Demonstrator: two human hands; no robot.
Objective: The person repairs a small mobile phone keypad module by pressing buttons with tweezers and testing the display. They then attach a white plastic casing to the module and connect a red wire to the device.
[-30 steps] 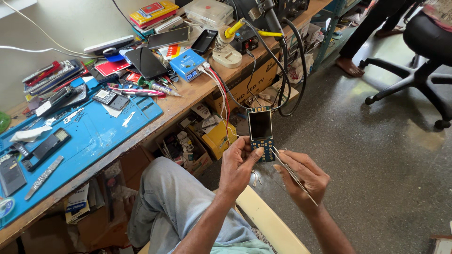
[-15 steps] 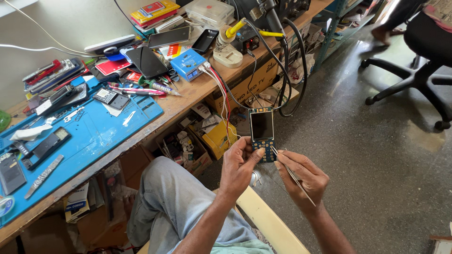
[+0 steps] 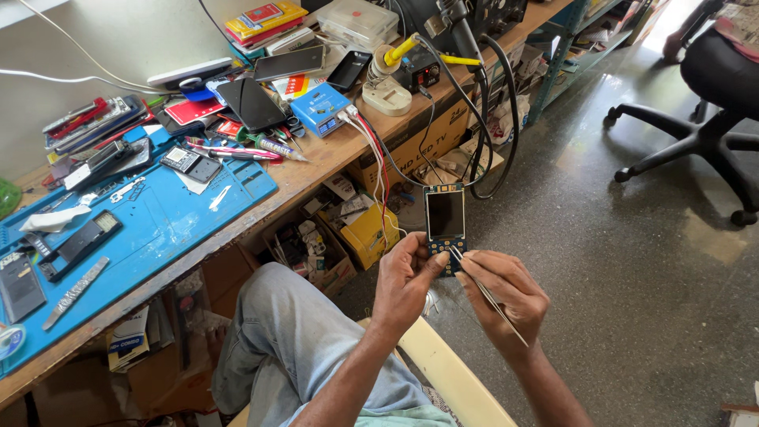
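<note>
My left hand (image 3: 407, 277) grips the lower end of a small opened phone board (image 3: 445, 224) with a dark screen and a bare blue keypad, held upright over the floor away from the bench. My right hand (image 3: 506, 296) holds thin metal tweezers (image 3: 484, 292), their tips touching the keypad area just below the screen. My knee in light jeans (image 3: 296, 336) is under my left forearm.
A wooden bench runs along the left with a blue work mat (image 3: 150, 229), phone parts, tools, a soldering iron stand (image 3: 387, 83) and hanging wires (image 3: 371, 158). Cardboard boxes (image 3: 371, 233) sit under it. A black office chair (image 3: 711, 111) stands at the right on the grey floor.
Both hands hold the phone board and tweezers almost still. A person's legs near the chair at top right have moved out of view.
</note>
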